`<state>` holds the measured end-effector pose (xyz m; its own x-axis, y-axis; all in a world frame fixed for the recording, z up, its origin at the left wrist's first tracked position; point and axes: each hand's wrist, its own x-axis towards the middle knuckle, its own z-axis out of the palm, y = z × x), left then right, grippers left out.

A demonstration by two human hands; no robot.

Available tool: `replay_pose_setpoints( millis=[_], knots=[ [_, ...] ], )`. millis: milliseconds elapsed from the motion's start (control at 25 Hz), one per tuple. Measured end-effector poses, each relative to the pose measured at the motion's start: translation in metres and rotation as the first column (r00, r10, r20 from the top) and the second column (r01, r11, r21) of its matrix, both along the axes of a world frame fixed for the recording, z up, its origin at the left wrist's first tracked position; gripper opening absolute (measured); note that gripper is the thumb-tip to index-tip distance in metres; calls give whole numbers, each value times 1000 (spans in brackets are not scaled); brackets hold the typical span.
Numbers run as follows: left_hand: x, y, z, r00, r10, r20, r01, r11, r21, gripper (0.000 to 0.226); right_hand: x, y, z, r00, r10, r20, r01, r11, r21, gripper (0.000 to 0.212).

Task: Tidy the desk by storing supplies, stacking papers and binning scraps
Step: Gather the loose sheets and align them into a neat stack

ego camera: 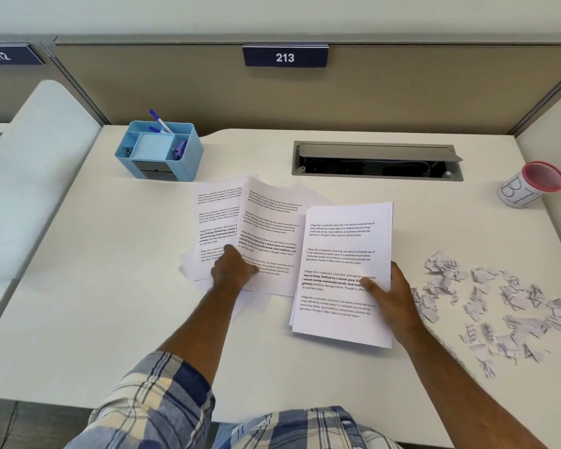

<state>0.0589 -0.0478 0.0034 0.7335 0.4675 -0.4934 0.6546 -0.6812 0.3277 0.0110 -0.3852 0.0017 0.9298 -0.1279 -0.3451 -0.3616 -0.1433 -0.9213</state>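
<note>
A: What is closest to the camera?

B: Plaid sleeves (162, 393) at the lower edge, with two bare forearms reaching out over the white desk (94, 319).

A: And the hands?

B: The right hand (391, 296) grips a neat stack of printed sheets (344, 273) by its right edge, thumb on top and fingers hidden beneath. The stack's long axis runs away from the person, text upright to them, tilted slightly. The left hand (232, 270) presses down on loose printed sheets (250, 228), fingers curled over one sheet's lower part, closed on paper.

A: How do those loose sheets lie?

B: Fanned and overlapping, just left of the stack, long sides also running away from the person. One sheet's left edge lifts off the others.

A: Scraps?

B: Torn paper scraps (493, 306) are scattered on the desk right of the right hand, spread towards the desk's right edge.

A: Anything at the back?

B: A blue desk organizer (161, 153) at back left holds pens (159, 121) leaning left. A small cup with a red rim (531, 186) stands at far right, tilted in this wide view. Between them, a cable tray (376, 160) sits open. A sign reading 213 (285, 56) hangs on the partition.
</note>
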Motion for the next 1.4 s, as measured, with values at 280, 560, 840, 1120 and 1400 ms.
replay_pose_setpoints(
  millis=[280, 560, 840, 1120, 1400],
  knots=[
    [-7, 10, 11, 993, -4, 116, 25, 983, -179, 59, -3, 1, -1, 1000, 1, -5, -1, 1000, -2, 44],
    [-29, 35, 35, 966, 164, 202, -30, 841, -541, 34, -10, 7, 3, 1000, -9, 7, 9, 1000, -6, 44],
    [-48, 66, 64, 902, 316, 293, -49, 751, -659, 35, -20, 13, 2, 998, -68, 6, 68, 998, 20, 42],
    [-73, 71, 97, 861, 392, 325, 52, 566, -822, 40, -26, 39, 6, 997, -73, -4, 73, 993, 90, 41],
    [-111, 55, 84, 909, 223, 352, 185, 541, -820, 47, -14, 83, 36, 998, -59, 25, 51, 966, 253, 42]
  ],
)
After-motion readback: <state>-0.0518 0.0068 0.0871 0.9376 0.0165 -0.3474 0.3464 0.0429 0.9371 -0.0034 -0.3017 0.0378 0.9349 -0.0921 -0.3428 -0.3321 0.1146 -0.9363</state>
